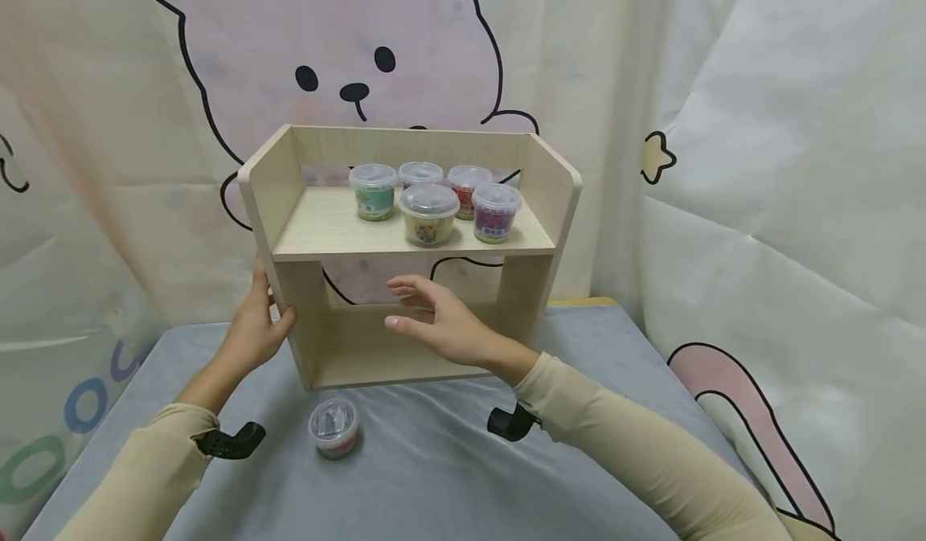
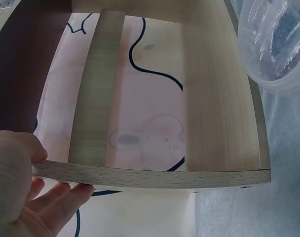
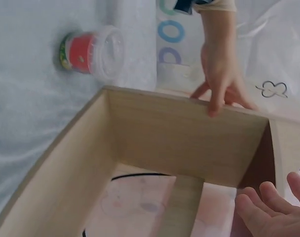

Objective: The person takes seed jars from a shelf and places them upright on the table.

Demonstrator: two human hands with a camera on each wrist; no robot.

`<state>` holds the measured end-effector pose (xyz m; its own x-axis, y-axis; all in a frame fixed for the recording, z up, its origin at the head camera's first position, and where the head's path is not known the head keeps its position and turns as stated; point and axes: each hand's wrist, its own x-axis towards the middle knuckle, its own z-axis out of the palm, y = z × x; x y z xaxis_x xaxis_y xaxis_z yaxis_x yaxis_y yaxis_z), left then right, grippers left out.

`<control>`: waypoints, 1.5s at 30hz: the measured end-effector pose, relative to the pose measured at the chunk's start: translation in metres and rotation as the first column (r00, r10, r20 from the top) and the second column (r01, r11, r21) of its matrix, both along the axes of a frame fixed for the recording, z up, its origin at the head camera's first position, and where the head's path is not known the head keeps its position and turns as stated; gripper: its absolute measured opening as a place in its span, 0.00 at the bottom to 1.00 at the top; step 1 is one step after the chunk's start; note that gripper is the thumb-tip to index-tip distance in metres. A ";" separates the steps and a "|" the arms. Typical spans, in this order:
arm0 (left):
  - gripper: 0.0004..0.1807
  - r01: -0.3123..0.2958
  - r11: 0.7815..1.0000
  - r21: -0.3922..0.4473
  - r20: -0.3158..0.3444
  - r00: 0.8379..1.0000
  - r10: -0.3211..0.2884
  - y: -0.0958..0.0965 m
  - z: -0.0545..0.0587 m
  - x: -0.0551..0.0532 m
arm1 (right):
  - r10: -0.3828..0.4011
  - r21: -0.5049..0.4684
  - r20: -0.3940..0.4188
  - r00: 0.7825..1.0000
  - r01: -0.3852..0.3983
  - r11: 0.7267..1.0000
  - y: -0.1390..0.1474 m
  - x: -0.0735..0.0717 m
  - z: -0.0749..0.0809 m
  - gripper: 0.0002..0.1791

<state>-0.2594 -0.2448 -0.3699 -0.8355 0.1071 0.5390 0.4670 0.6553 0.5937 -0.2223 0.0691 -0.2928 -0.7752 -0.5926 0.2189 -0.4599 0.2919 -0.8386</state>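
A two-tier wooden shelf [image 1: 325,231] stands on the cloth-covered table. My left hand [image 1: 253,328] grips its left side panel, thumb on the inner side and fingers outside, as the left wrist view shows. My right hand [image 1: 452,328] hovers in front of the lower compartment, fingers relaxed, holding nothing. On the upper board sit several lidded plastic cups, among them a green-labelled cup [image 1: 374,195], a purple-labelled cup [image 1: 495,215] and a wider yellowish cup [image 1: 428,218]. One more lidded cup [image 1: 334,428] with a red label [image 3: 80,53] rests on the table before the shelf's left corner.
Grey-blue cloth [image 1: 434,452] covers the table. A printed curtain [image 1: 579,83] hangs behind the shelf, and pale sheeting [image 1: 788,243] hangs on the right. Black wrist cameras are strapped at both cuffs.
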 end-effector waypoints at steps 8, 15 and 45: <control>0.55 -0.006 1.000 0.004 0.006 1.000 0.006 0.000 -0.001 0.001 | -0.026 -0.055 0.009 1.000 0.027 0.998 0.016 -0.004 0.008 0.29; 0.54 -0.011 1.000 0.003 0.019 1.000 0.011 0.001 0.000 0.003 | -0.077 -0.085 -0.009 0.997 0.076 0.993 0.028 -0.009 0.010 0.28; 0.54 -0.008 1.000 -0.002 0.043 0.999 0.008 0.000 0.000 0.001 | -0.211 -0.250 0.053 0.976 0.218 0.943 0.048 -0.024 0.050 0.32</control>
<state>-0.2589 -0.2450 -0.3698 -0.8589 0.1018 0.5020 0.4359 0.6600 0.6119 -0.2466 0.1168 -0.2426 -0.8851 -0.3395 0.3183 -0.3874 0.1583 -0.9082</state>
